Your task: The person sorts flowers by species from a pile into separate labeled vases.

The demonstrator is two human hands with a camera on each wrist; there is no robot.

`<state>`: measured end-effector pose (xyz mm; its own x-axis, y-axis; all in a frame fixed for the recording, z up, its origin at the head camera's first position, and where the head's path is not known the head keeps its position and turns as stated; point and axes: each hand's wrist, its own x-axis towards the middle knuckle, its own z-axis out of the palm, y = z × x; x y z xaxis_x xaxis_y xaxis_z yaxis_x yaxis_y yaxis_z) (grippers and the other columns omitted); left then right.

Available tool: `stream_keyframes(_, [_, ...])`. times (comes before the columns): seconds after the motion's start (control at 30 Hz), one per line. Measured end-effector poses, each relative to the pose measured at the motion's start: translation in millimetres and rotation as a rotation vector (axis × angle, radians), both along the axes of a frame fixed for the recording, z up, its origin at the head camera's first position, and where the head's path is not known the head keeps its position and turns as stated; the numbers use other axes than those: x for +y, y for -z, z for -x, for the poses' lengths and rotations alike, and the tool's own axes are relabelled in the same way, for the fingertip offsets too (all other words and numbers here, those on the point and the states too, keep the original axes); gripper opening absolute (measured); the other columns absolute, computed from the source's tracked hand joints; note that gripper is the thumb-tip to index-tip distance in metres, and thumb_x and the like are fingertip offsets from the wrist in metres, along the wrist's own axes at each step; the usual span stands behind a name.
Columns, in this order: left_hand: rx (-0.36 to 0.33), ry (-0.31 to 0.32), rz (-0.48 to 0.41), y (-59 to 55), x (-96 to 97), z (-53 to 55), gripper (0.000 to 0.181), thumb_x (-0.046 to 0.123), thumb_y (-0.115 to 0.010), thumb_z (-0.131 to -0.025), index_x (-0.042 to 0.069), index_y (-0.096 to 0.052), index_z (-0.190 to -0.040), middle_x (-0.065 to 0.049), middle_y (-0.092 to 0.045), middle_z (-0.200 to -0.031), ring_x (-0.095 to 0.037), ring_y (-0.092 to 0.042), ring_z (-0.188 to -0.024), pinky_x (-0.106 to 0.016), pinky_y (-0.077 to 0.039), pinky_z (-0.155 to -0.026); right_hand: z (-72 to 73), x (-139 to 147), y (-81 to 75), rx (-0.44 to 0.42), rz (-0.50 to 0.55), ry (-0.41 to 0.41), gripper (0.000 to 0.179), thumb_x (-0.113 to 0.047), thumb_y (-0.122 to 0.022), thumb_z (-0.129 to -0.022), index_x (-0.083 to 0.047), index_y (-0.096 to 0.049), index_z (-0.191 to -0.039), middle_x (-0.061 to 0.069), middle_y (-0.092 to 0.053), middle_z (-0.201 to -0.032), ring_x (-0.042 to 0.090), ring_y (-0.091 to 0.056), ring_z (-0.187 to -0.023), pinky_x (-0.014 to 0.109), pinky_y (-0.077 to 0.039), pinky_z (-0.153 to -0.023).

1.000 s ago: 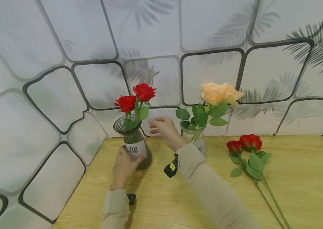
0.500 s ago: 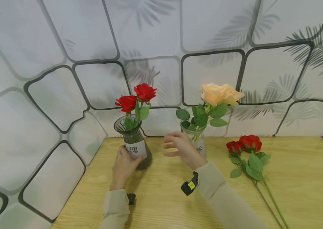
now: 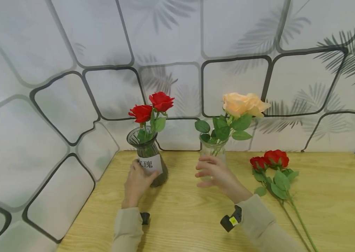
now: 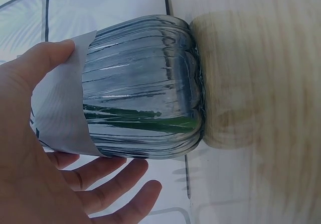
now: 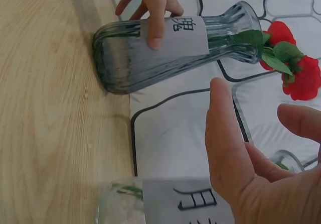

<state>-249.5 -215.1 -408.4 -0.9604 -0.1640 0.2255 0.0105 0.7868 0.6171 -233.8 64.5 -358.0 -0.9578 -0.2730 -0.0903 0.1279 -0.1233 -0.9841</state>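
Note:
My left hand (image 3: 135, 183) holds a ribbed smoky-glass vase (image 4: 135, 68) by its paper label (image 4: 65, 98). The thumb lies on one side and the fingers go around the other. Two red roses (image 3: 161, 102) stand in this vase, their green stems showing through the glass in the left wrist view. To the right, a clear glass vase (image 3: 205, 149) holds peach roses (image 3: 243, 104). In front of it is my right hand (image 3: 221, 176), holding nothing, with its fingers spread and slightly bent. It hides much of that vase and its label in the head view.
Two more long-stemmed red roses (image 3: 276, 158) lie at the right on the wooden table (image 3: 177, 217). Behind the vases rises a wall (image 3: 177, 91) with a printed tile and leaf pattern; another patterned wall (image 3: 48, 147) stands at the left.
My right hand has moved away from beside the smoky vase, rightward and down, to in front of the clear vase. The left hand keeps its place on the smoky vase.

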Motion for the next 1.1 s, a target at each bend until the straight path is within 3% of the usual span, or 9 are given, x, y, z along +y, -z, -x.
stream_keyframes(0.17, [0.005, 0.002, 0.005, 0.7, 0.1, 0.4, 0.091, 0.044, -0.077, -0.087, -0.01, -0.029, -0.144, -0.029, -0.051, -0.126, -0.042, -0.058, -0.11, -0.058, -0.051, -0.087, -6.5, 25.1, 3.5, 0.022, -0.018, -0.006, 0.05, -0.017, -0.055, -0.105, 0.006, -0.039, -0.147, 0.019, -0.058, -0.122, 0.023, -0.066, -0.096, 0.049, -0.059, -0.08])
stream_keyframes(0.43, [0.0, 0.001, 0.013, -0.7, 0.1, 1.8, 0.092, 0.045, -0.077, -0.088, -0.009, -0.029, -0.144, -0.03, -0.05, -0.127, -0.043, -0.058, -0.111, -0.059, -0.051, -0.088, -17.4, 63.3, 4.5, 0.0, -0.01, 0.088, 0.049, -0.017, -0.058, -0.104, 0.006, -0.043, -0.144, 0.008, -0.064, -0.113, 0.022, -0.068, -0.094, 0.048, -0.059, -0.079])
stream_keyframes(0.67, [-0.012, -0.007, 0.015, 0.4, -0.2, 1.0, 0.09, 0.045, -0.076, -0.088, -0.009, -0.029, -0.143, -0.029, -0.05, -0.126, -0.043, -0.058, -0.11, -0.058, -0.051, -0.087, -21.7, 96.3, 13.3, -0.034, 0.019, 0.099, 0.029, -0.017, -0.06, -0.103, -0.009, -0.057, -0.131, -0.002, -0.064, -0.11, 0.02, -0.068, -0.094, 0.047, -0.06, -0.08])
stream_keyframes(0.77, [-0.012, -0.005, 0.018, 0.3, -0.4, 0.2, 0.089, 0.046, -0.076, -0.088, -0.009, -0.03, -0.142, -0.029, -0.051, -0.124, -0.043, -0.059, -0.108, -0.058, -0.052, -0.086, -24.4, 116.2, 17.6, -0.024, 0.071, 0.085, 0.018, -0.013, -0.055, -0.106, -0.017, -0.065, -0.12, -0.004, -0.068, -0.106, 0.019, -0.069, -0.092, 0.044, -0.06, -0.077])
stream_keyframes(0.87, [-0.009, -0.002, 0.014, 0.2, 0.2, 0.1, 0.089, 0.047, -0.075, -0.088, -0.009, -0.03, -0.143, -0.029, -0.051, -0.124, -0.043, -0.059, -0.108, -0.058, -0.052, -0.085, -28.2, 141.8, 21.4, 0.014, 0.141, 0.054, 0.028, -0.007, -0.05, -0.107, -0.025, -0.072, -0.106, -0.005, -0.071, -0.104, 0.018, -0.071, -0.092, 0.043, -0.061, -0.075])
stream_keyframes(1.1, [-0.008, 0.003, 0.008, -0.3, -1.1, -0.6, 0.088, 0.045, -0.074, -0.09, -0.009, -0.03, -0.143, -0.028, -0.05, -0.125, -0.041, -0.058, -0.109, -0.057, -0.052, -0.085, -33.8, 203.2, 29.4, 0.126, 0.365, -0.071, 0.041, 0.001, -0.035, -0.109, -0.013, -0.073, -0.115, 0.005, -0.072, -0.112, 0.026, -0.071, -0.098, 0.047, -0.06, -0.077])
